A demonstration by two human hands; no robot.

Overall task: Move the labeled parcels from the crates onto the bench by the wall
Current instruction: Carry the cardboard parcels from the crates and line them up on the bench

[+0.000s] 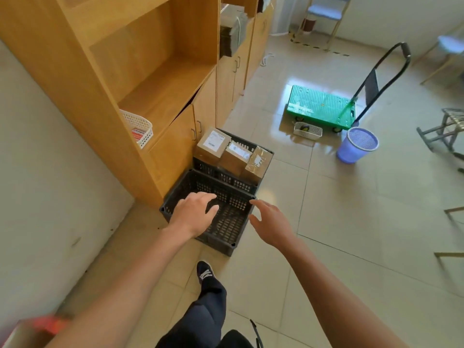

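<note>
Both hands spread with fingers apart, holding nothing: left hand (194,214) over the near black crate (227,229) at frame centre, right hand (272,223) just beside that crate's right rim. Three labeled parcels (234,156) stand in the far crate (247,143), just above centre, touching each other, against the wooden cabinet (130,79). Green trolley (321,106) and purple bin (357,145) upper right.
</note>
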